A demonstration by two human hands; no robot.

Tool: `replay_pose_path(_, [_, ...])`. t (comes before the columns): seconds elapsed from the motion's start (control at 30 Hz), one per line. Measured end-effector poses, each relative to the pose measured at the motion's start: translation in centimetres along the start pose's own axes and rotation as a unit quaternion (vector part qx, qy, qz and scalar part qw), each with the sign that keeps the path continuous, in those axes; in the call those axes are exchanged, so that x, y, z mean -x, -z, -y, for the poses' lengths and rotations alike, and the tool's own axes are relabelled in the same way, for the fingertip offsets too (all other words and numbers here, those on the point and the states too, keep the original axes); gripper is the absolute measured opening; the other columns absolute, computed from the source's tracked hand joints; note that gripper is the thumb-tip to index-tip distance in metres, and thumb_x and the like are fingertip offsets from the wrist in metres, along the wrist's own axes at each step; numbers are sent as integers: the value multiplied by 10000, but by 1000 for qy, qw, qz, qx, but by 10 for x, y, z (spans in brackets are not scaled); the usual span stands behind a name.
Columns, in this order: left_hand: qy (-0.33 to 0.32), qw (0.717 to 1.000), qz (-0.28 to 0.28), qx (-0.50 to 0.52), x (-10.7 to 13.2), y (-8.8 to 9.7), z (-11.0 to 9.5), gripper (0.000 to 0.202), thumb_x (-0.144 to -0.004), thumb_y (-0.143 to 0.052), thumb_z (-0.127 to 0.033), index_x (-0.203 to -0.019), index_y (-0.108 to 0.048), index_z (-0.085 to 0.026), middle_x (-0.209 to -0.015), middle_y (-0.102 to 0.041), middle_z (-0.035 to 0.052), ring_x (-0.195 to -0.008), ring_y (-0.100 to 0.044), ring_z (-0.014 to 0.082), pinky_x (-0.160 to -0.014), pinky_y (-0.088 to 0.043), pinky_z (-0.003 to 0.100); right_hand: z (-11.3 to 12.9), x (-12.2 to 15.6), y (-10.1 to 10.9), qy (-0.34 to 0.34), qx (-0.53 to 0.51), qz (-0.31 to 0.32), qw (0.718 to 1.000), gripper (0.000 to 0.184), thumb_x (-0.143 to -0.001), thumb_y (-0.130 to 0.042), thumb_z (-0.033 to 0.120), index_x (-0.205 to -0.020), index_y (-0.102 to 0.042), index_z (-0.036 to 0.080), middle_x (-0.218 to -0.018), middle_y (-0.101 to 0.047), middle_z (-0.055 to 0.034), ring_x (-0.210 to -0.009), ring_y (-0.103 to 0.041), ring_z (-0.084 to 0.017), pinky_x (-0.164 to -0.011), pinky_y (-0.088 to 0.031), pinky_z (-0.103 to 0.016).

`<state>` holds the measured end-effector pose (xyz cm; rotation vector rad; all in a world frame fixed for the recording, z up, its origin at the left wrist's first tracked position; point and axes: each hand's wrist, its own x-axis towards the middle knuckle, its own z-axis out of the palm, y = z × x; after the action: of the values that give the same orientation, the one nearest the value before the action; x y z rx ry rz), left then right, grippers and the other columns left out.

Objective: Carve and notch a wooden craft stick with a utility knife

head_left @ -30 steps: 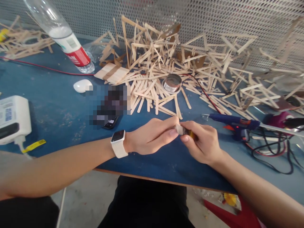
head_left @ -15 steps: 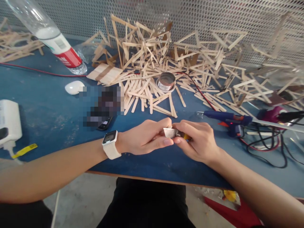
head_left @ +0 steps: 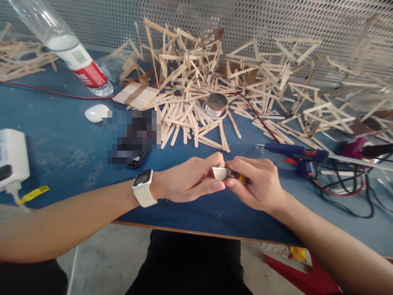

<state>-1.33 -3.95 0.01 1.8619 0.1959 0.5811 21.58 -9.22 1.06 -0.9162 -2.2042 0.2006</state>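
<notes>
Close together over the front of the blue table, both my hands are closed. My right hand (head_left: pixel 256 180) wraps round a utility knife (head_left: pixel 219 173), whose flat silver blade points left and whose dark and yellow handle is mostly covered by the fingers. My left hand (head_left: pixel 193 178) has its fingers curled and its thumb pressed along the near side of the blade; what it grips, if anything, is hidden. A white-banded watch (head_left: pixel 144 187) is on the left wrist. Beyond the hands lie many loose wooden craft sticks (head_left: pixel 196 134).
A blue hot glue gun (head_left: pixel 291 151) with tangled black cables lies to the right. A phone (head_left: pixel 135 159), white mouse (head_left: pixel 96 113), water bottle (head_left: pixel 89 76) and white power strip (head_left: pixel 14 155) are on the left. A small tin (head_left: pixel 215 105) stands among the sticks, before a perforated metal panel (head_left: pixel 260 24).
The knife blade has shifted very slightly between the hands. Both hands keep nearly the same pose and place; the whole view has drifted a little.
</notes>
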Motion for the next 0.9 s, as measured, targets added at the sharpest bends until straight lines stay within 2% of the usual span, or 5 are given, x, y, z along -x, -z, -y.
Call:
replay_pose_path(0.23, [4,998,-30,-51,0,-2,0,353,-1130,-512,-545,-985,-396,-244,-793,-488,-59,-627,-484,125,-612,-370,294,2,0,-1,-12,-6,-4,1000,410,-1147,-495,502,-897,-627,205,-679,-627,29,-531,-499,-80,-527,-372,-247])
replay_pose_path(0.57, [-10,990,-81,-116,0,-6,3,353,-1157,-444,-539,-970,-395,-244,-819,-520,-41,-638,-520,127,-600,-375,287,1,0,-1,-40,-2,-13,999,345,-1119,-565,472,-920,-655,205,-688,-654,26,-505,-488,-80,-497,-363,-252])
replay_pose_path(0.67, [-8,987,-98,-125,-2,-7,3,363,-1169,-408,-520,-932,-385,-246,-771,-490,-50,-590,-483,122,-579,-359,290,-1,-3,-4,-53,2,-21,998,323,-1106,-593,460,-911,-659,211,-671,-648,31,-506,-500,-87,-504,-377,-251])
replay_pose_path(0.77, [0,983,-132,-131,-3,-7,3,349,-1173,-410,-488,-922,-385,-246,-740,-466,-57,-561,-436,115,-573,-333,296,-5,-6,-7,-68,9,-37,997,357,-1117,-559,477,-895,-653,215,-680,-660,24,-524,-518,-95,-528,-398,-252])
replay_pose_path(0.9, [8,979,-155,-131,-4,-6,4,304,-1164,-450,-468,-965,-424,-239,-766,-483,-52,-586,-451,115,-584,-337,298,-9,-8,-9,-69,10,-39,997,389,-1129,-529,498,-886,-639,215,-696,-663,24,-533,-506,-88,-534,-385,-249])
